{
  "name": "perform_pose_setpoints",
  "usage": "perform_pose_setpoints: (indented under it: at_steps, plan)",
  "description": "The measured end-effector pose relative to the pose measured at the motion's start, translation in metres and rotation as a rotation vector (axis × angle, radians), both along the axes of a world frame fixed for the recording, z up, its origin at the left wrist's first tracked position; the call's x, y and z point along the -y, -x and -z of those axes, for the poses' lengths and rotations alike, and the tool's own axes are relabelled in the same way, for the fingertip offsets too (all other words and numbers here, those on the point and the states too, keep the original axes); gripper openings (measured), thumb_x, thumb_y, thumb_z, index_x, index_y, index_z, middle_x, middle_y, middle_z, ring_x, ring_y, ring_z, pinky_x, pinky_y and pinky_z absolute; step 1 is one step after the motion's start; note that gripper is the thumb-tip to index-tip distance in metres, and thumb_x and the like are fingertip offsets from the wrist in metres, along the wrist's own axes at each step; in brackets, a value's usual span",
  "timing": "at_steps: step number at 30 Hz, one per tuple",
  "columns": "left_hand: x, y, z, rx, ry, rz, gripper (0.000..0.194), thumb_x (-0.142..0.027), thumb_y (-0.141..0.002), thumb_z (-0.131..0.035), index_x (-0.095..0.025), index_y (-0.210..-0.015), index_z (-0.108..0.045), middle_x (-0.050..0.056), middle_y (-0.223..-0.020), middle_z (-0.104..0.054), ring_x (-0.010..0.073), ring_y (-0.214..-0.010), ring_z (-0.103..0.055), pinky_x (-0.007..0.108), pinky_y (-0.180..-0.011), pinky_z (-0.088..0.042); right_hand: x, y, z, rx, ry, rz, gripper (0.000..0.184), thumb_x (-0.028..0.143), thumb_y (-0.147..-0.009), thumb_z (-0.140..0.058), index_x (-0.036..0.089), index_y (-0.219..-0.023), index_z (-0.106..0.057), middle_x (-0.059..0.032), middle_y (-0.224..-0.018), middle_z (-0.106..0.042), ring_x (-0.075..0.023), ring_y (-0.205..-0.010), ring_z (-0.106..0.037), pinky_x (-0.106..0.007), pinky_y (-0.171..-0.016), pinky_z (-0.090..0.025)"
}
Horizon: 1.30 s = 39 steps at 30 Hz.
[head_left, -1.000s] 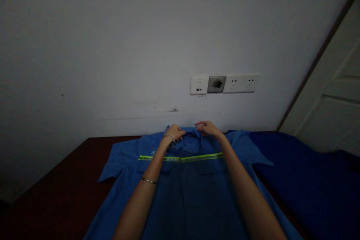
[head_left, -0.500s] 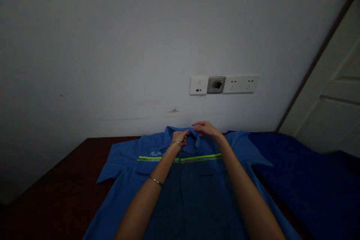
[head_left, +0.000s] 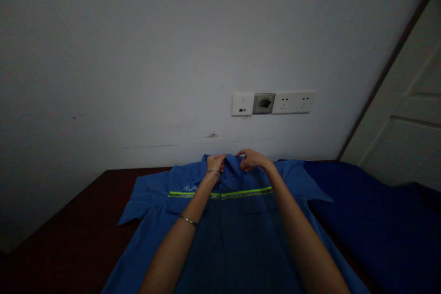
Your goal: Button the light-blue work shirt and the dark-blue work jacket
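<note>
A short-sleeved blue shirt (head_left: 243, 239) lies spread front up on a dark red tabletop (head_left: 58, 225), its collar (head_left: 232, 175) toward a pale wall (head_left: 155, 55). The left grip (head_left: 217, 163) is closed, pinching the collar's upper edge between thumb and fingers. Just to its right, the right grip (head_left: 246, 159) is partly curled, fingertips at the other side of the collar; whether they pinch the fabric, I cannot tell. The two grips are near each other, apart.

The body of the shirt extends from both grips toward the wearer, passing beneath the forearms. Just below the grips, a yellow-green reflective band (head_left: 246, 193) crosses the chest, with partly hidden white lettering (head_left: 190, 188) left of the left wrist. One sleeve (head_left: 139, 200) spreads out left of the left grip, the other to the right of the right grip. Farther right lies a darker blue cloth (head_left: 382, 220). Above and right of the grips, wall sockets (head_left: 292, 102) form a row.
</note>
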<state>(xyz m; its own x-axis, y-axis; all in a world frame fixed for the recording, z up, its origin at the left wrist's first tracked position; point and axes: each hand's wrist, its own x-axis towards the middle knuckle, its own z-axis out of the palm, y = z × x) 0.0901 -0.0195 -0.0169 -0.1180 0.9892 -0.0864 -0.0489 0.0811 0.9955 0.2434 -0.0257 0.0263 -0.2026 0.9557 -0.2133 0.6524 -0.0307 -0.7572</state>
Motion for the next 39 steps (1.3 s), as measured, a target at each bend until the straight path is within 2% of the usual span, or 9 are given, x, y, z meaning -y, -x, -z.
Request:
perform_pose_setpoints:
  at_steps: [6, 11, 15, 20, 22, 25, 30, 34, 39]
  plan:
    - [-0.002, 0.010, -0.013, -0.084, -0.045, -0.022, 0.023, -0.031, -0.067, -0.058, -0.015, -0.054, -0.048, -0.007, -0.038, -0.036, 0.0038, -0.032, -0.033, 0.016, -0.031, -0.026, 0.010, -0.015, -0.006, -0.231, -0.009, -0.117, 0.065, 0.001, -0.056, -0.053, 0.017, -0.119, -0.046, -0.0002, -0.073, -0.062, -0.0082, -0.058, -0.056, -0.018, -0.053, -0.045]
    - [-0.003, 0.012, -0.018, -0.117, -0.068, 0.008, 0.025, -0.031, -0.069, -0.057, -0.015, -0.052, -0.048, -0.007, -0.037, -0.036, 0.0037, -0.031, -0.033, 0.016, -0.032, -0.027, 0.006, -0.024, 0.005, -0.321, 0.039, -0.207, 0.061, 0.003, -0.055, -0.054, 0.018, -0.114, -0.050, 0.0006, -0.080, -0.060, -0.0045, -0.054, -0.051, -0.015, -0.050, -0.040]
    - [-0.002, 0.009, -0.015, -0.112, -0.095, 0.026, 0.025, -0.032, -0.069, -0.057, -0.014, -0.053, -0.050, -0.007, -0.036, -0.036, 0.0040, -0.031, -0.033, 0.016, -0.032, -0.027, 0.002, -0.020, 0.003, -0.128, -0.071, -0.187, 0.058, 0.002, -0.054, -0.054, 0.015, -0.111, -0.051, 0.0013, -0.076, -0.058, -0.0057, -0.055, -0.050, -0.017, -0.051, -0.040]
    - [-0.001, 0.007, -0.013, -0.200, -0.098, 0.022, 0.024, -0.033, -0.072, -0.054, -0.012, -0.060, -0.057, -0.007, -0.035, -0.037, 0.0050, -0.030, -0.033, 0.017, -0.031, -0.025, 0.015, 0.001, -0.023, 0.213, -0.471, -0.092, 0.041, 0.015, -0.059, -0.064, 0.014, -0.099, -0.057, -0.0030, -0.080, -0.058, -0.0119, -0.068, -0.052, -0.020, -0.060, -0.038]
    - [-0.001, 0.008, -0.013, -0.244, -0.101, 0.016, 0.025, -0.033, -0.074, -0.054, -0.012, -0.061, -0.059, -0.006, -0.035, -0.038, 0.0050, -0.031, -0.033, 0.017, -0.032, -0.026, 0.022, 0.015, -0.026, 0.311, -0.551, -0.036, 0.030, 0.021, -0.063, -0.064, 0.014, -0.092, -0.057, -0.0056, -0.083, -0.058, -0.0149, -0.076, -0.053, -0.021, -0.064, -0.038]
    - [-0.002, 0.008, -0.012, -0.306, -0.136, -0.015, 0.024, -0.032, -0.073, -0.055, -0.011, -0.062, -0.062, -0.005, -0.038, -0.043, 0.0053, -0.035, -0.037, 0.016, -0.035, -0.027, 0.026, 0.037, -0.015, 0.437, -0.519, 0.015, 0.030, 0.021, -0.067, -0.061, 0.013, -0.094, -0.053, -0.0108, -0.091, -0.056, -0.0189, -0.084, -0.054, -0.023, -0.068, -0.039]
    - [-0.007, 0.010, -0.009, -0.464, -0.175, -0.034, 0.022, -0.029, -0.072, -0.055, -0.012, -0.066, -0.066, 0.001, -0.052, -0.058, 0.0096, -0.051, -0.052, 0.016, -0.044, -0.035, 0.018, 0.060, 0.023, 0.577, -0.390, 0.182, 0.049, 0.025, -0.067, -0.064, 0.010, -0.109, -0.042, -0.0188, -0.107, -0.047, -0.0241, -0.089, -0.056, -0.031, -0.070, -0.044]
    - [-0.011, 0.031, -0.009, -0.787, -0.219, 0.008, 0.024, -0.027, -0.074, -0.049, -0.014, -0.069, -0.068, 0.005, -0.065, -0.065, 0.0151, -0.066, -0.059, 0.021, -0.056, -0.039, 0.009, 0.061, 0.041, 0.618, -0.496, 0.333, 0.035, 0.018, -0.079, -0.047, 0.013, -0.112, -0.037, -0.0181, -0.110, -0.043, -0.0205, -0.084, -0.058, -0.030, -0.067, -0.046]
    - [-0.017, 0.067, -0.005, -1.171, -0.119, -0.133, 0.028, -0.038, -0.074, -0.050, -0.016, -0.085, -0.065, 0.011, -0.090, -0.066, 0.0230, -0.087, -0.059, 0.027, -0.068, -0.041, 0.004, 0.051, 0.044, 0.651, -0.592, 0.405, 0.035, 0.013, -0.081, -0.041, 0.014, -0.115, -0.035, -0.0179, -0.111, -0.041, -0.0222, -0.087, -0.057, -0.027, -0.064, -0.045]
